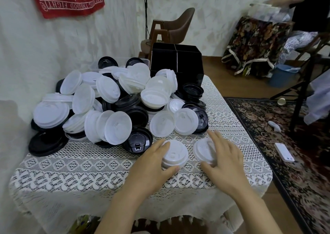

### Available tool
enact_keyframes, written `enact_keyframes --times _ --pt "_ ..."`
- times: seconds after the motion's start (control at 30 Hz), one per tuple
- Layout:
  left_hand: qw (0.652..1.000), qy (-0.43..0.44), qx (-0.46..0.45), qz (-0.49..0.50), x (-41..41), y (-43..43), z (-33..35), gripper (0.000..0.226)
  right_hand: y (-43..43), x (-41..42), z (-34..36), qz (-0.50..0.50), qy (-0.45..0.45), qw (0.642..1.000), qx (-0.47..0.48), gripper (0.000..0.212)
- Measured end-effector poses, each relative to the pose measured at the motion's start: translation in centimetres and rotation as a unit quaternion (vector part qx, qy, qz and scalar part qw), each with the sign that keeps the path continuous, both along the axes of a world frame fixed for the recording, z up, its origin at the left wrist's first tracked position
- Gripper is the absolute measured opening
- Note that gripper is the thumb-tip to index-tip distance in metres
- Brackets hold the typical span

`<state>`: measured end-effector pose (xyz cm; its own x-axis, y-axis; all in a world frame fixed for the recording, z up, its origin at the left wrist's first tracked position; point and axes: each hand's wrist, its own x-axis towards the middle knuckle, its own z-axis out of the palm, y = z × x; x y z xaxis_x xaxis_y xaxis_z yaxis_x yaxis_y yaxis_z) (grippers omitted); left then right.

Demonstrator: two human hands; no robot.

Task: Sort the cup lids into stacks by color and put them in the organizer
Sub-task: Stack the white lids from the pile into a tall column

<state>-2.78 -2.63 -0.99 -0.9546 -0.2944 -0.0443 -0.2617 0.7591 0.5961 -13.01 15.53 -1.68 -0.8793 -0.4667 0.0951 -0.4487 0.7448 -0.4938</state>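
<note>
The fingers (161,145) of the left hand (151,164) curl over the far rim of the left white lid (176,153) while the thumb presses its near edge, so the lid is held between them as it sits on the lace tablecloth (85,164). It looks thicker than one lid, perhaps a few nested, though I cannot tell for sure. Just to the right of it, the right hand (226,157) lies spread over the right white lid (202,148), its fingers (217,140) curving across the top and the thumb hooked at the near rim, holding it too; that hand is a little blurred. The two lids lie side by side, close but apart. Just left of the left fingertips a black lid (138,141) lies with its sip tab toward me. Straight beyond both sets of fingertips two white lids (162,124) lean against a dark one, and past them to the left spreads the big heap of lids (100,105), white and black jumbled together. Well beyond the fingers, at the far side of the table, stands the black organizer (175,60), its dividers showing from above. Off to the right of the right hand, down on the patterned rug (264,126), lies a white phone (284,152).
</note>
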Motion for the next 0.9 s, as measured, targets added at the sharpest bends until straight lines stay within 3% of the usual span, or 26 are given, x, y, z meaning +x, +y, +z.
enact_keyframes --times 0.1,0.23,0.37,0.47,0.67,0.9 --pt "1.0 0.001 0.0 -0.003 0.0 0.0 0.0 0.078 -0.2 -0.2 -0.3 -0.054 0.023 0.997 0.04 0.09" --pt "1.0 -0.001 0.001 -0.002 0.0 0.0 -0.1 0.078 0.0 0.0 -0.1 -0.009 -0.029 0.999 -0.029 0.085" --pt "1.0 -0.003 -0.002 -0.003 -0.1 0.0 -0.1 0.079 -0.2 -0.2 -0.3 -0.049 -0.007 0.999 -0.019 0.095" --pt "1.0 -0.004 0.004 -0.001 0.0 -0.1 -0.1 0.078 0.0 -0.4 -0.4 -0.032 -0.052 0.997 -0.053 0.095" --pt "1.0 0.001 0.013 -0.007 0.0 0.0 -0.1 0.079 -0.1 -0.6 -0.5 -0.032 -0.042 0.997 -0.05 0.103" --pt "0.999 0.013 0.037 -0.019 0.1 0.2 0.1 0.084 -0.2 0.4 0.4 0.004 -0.038 0.979 -0.201 0.075"
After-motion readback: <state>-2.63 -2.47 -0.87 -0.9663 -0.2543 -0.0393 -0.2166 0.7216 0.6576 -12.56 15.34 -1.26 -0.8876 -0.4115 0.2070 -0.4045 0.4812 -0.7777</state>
